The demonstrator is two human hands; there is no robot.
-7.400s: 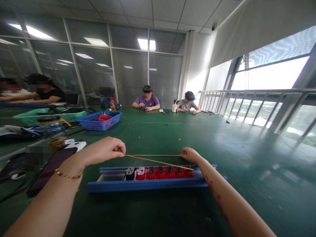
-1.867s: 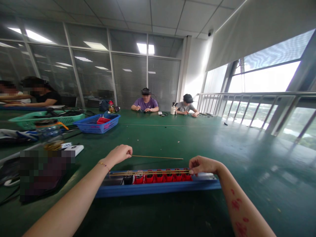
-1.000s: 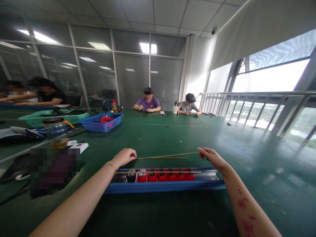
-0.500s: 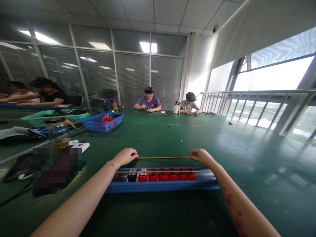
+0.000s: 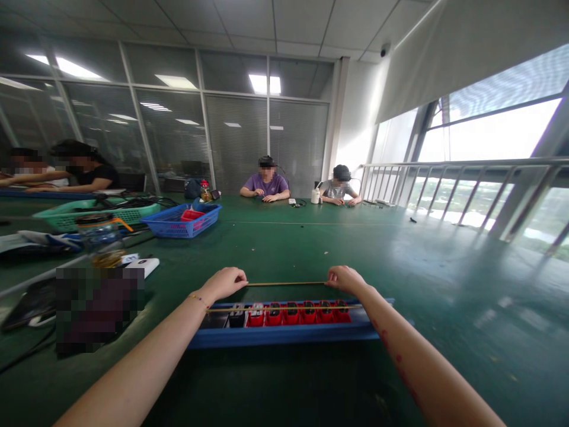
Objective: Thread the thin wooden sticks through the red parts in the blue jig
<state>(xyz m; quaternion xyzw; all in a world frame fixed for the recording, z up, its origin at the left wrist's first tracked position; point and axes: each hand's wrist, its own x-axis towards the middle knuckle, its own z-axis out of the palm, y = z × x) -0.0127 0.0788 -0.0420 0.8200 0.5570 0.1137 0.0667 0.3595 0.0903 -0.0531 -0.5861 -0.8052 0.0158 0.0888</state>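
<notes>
Nearer than both hands, a blue tray (image 5: 284,338) is holding red cups (image 5: 291,319), its long axis running left to right. Along it, a loose stick (image 5: 284,309) is lying crosswise. Beyond the tray, the left hand (image 5: 226,283) and right hand (image 5: 345,280) are pinching a thin rod (image 5: 287,284) between them, equally close, its long axis running from hand to hand, nearly parallel to the tray. Farther out, leftward of the left hand, a blue basket (image 5: 178,226) is sitting.

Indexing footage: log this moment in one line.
left hand: pinching thin stick | right hand: pinching its other end | blue tray: red bins, second stick across | beyond: blue basket
</notes>
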